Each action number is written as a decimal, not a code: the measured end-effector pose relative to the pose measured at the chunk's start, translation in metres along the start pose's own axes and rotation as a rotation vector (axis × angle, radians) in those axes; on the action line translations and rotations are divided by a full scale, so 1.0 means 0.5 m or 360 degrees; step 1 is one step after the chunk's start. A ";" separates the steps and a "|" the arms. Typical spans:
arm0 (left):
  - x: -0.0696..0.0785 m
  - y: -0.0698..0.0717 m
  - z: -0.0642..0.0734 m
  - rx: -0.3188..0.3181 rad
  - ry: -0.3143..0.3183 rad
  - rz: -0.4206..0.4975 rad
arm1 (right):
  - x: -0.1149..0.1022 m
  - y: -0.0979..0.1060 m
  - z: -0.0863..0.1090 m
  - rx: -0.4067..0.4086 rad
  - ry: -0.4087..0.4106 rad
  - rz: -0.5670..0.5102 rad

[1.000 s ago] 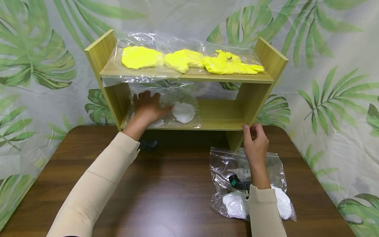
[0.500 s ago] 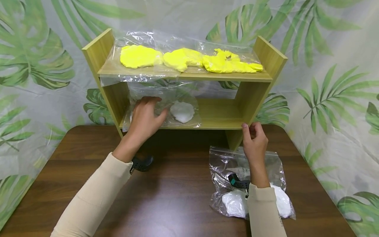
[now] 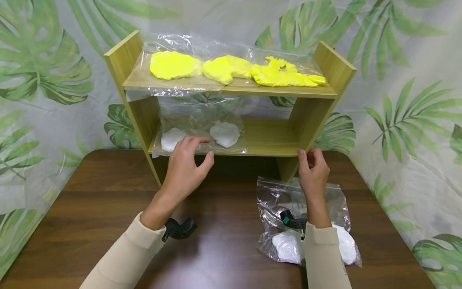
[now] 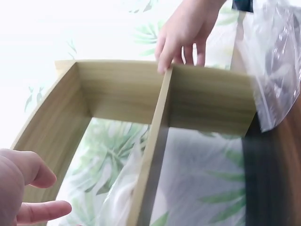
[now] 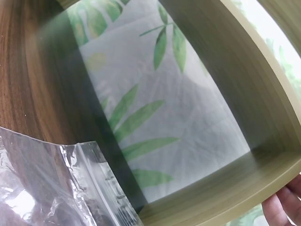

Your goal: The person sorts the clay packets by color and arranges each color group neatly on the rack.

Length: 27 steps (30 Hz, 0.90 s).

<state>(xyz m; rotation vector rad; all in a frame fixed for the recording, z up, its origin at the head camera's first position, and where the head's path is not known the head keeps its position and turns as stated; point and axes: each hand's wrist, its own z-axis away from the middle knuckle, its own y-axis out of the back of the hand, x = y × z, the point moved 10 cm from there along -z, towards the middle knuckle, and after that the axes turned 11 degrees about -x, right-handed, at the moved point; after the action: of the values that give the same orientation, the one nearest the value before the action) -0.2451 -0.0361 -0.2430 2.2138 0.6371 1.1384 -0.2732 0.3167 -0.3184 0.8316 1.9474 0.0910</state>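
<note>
A two-tier wooden shelf (image 3: 270, 136) stands on the table. My left hand (image 3: 185, 168) is in front of its lower board with nothing in its grasp, fingers bent loosely and thumb apart. Just behind those fingers, a clear plastic bag (image 3: 200, 116) with two white lumps lies on the lower board; the hand partly covers the left lump (image 3: 171, 138). My right hand (image 3: 313, 172) holds the front edge of the shelf's right side panel, thumb on the edge. The right wrist view shows only some of its fingers (image 5: 277, 212) outside the panel.
On the top board lie clear bags with yellow lumps (image 3: 227, 68), one bag overhanging the front edge. Another zip bag (image 3: 276, 200) with white lumps (image 3: 288, 245) rests on the brown table (image 3: 223, 249), beneath my right forearm. A leaf-patterned cloth (image 3: 408, 120) hangs behind.
My left hand has drawn back from over the bag on the lower board toward the front, uncovering the left white lump. The right hand keeps its place on the side panel.
</note>
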 end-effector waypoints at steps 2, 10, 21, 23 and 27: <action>0.003 -0.014 0.008 -0.0013 0.0002 0.0011 | 0.001 0.000 -0.001 0.0000 -0.0004 0.0005; 0.020 -0.037 0.041 0.0026 -0.0040 0.0047 | 0.005 -0.003 -0.001 -0.0025 -0.0035 -0.0001; 0.012 -0.144 0.074 -0.0248 0.0046 0.0162 | 0.002 -0.005 0.000 -0.0034 -0.0038 -0.0002; 0.008 -0.168 0.082 -0.0302 0.0074 0.0199 | 0.002 -0.005 0.000 -0.0032 -0.0035 -0.0003; -0.001 -0.216 0.099 -0.0421 0.0117 0.0275 | 0.002 -0.003 -0.002 -0.0014 -0.0023 -0.0008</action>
<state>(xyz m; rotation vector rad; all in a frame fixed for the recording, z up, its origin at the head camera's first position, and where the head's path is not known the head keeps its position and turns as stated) -0.2204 0.0292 -0.3392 2.0372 0.3067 1.3136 -0.2752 0.3163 -0.3193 0.8190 1.9345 0.0905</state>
